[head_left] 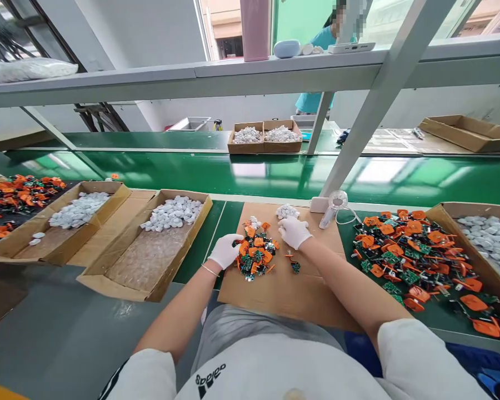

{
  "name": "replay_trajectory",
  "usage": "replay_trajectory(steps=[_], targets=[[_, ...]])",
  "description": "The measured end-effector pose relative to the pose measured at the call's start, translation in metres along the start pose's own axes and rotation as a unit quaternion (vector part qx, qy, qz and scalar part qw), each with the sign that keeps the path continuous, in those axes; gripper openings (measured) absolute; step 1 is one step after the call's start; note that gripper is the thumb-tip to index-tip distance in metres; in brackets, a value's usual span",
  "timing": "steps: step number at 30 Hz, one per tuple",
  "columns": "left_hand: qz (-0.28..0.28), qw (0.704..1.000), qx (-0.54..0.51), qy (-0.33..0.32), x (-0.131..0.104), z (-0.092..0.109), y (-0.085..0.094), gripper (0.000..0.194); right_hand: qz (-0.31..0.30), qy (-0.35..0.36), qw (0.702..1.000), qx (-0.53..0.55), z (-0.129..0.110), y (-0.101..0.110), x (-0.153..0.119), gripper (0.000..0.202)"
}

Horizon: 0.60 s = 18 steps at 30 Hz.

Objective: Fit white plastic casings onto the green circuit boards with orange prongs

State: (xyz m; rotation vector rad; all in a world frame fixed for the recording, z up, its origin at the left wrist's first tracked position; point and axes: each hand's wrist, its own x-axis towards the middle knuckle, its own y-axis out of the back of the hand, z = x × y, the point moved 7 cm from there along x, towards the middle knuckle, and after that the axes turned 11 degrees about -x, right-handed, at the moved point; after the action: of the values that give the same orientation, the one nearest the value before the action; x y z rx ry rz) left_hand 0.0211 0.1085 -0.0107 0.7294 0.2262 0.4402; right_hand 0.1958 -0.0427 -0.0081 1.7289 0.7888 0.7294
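Note:
My left hand [226, 251], in a white glove, is at the left edge of a small pile of orange-and-green circuit board assemblies [256, 251]. Its fingers are closed around a dark piece at the pile's edge, apparently one of these assemblies. My right hand [294, 232], also gloved, reaches to a little heap of white rounded caps [287, 211]. Those fingertips are bent together against the heap; whatever they pinch is hidden. One loose assembly [294, 263] lies on the cardboard sheet [266, 294] below my right hand.
A white handheld fan [334, 208] stands beyond my right hand. A big heap of assemblies [416, 255] and a box of white caps [445, 214] lie right. Two cardboard trays [183, 272] with caps are left. A slanted metal post [354, 139] rises ahead; a person [323, 39] is beyond.

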Motion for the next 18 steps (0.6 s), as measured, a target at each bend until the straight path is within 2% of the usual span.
replay_trajectory(steps=[2, 5, 8, 10, 12, 14, 16, 18], targets=[[-0.026, 0.999, 0.000, -0.023, -0.004, 0.014, -0.012, 0.034, 0.025, -0.021, 0.999, 0.020, 0.011, 0.007, -0.015, 0.018], [-0.105, 0.992, -0.001, -0.075, -0.010, 0.037, -0.030, 0.035, 0.068, -0.020, 0.996, 0.056, 0.022, 0.014, -0.031, 0.021], [-0.183, 0.974, 0.020, -0.132, -0.013, 0.055, -0.033, 0.041, 0.149, 0.004, 0.977, 0.149, 0.032, 0.018, -0.038, 0.020], [-0.167, 0.972, 0.095, -0.138, -0.003, 0.060, -0.021, 0.045, 0.184, 0.025, 0.957, 0.222, 0.038, 0.018, -0.038, 0.021], [-0.094, 0.970, 0.198, -0.108, 0.016, 0.062, -0.002, 0.043, 0.185, 0.040, 0.945, 0.266, 0.043, 0.016, -0.036, 0.020], [-0.050, 0.965, 0.240, -0.088, 0.039, 0.068, 0.008, 0.037, 0.189, 0.035, 0.935, 0.296, 0.048, 0.015, -0.033, 0.016], [-0.041, 0.961, 0.260, -0.085, 0.062, 0.076, 0.003, 0.032, 0.193, 0.004, 0.923, 0.332, 0.054, 0.012, -0.032, 0.015], [-0.058, 0.955, 0.279, -0.086, 0.081, 0.080, -0.011, 0.026, 0.170, -0.035, 0.906, 0.386, 0.057, 0.006, -0.031, 0.020]])
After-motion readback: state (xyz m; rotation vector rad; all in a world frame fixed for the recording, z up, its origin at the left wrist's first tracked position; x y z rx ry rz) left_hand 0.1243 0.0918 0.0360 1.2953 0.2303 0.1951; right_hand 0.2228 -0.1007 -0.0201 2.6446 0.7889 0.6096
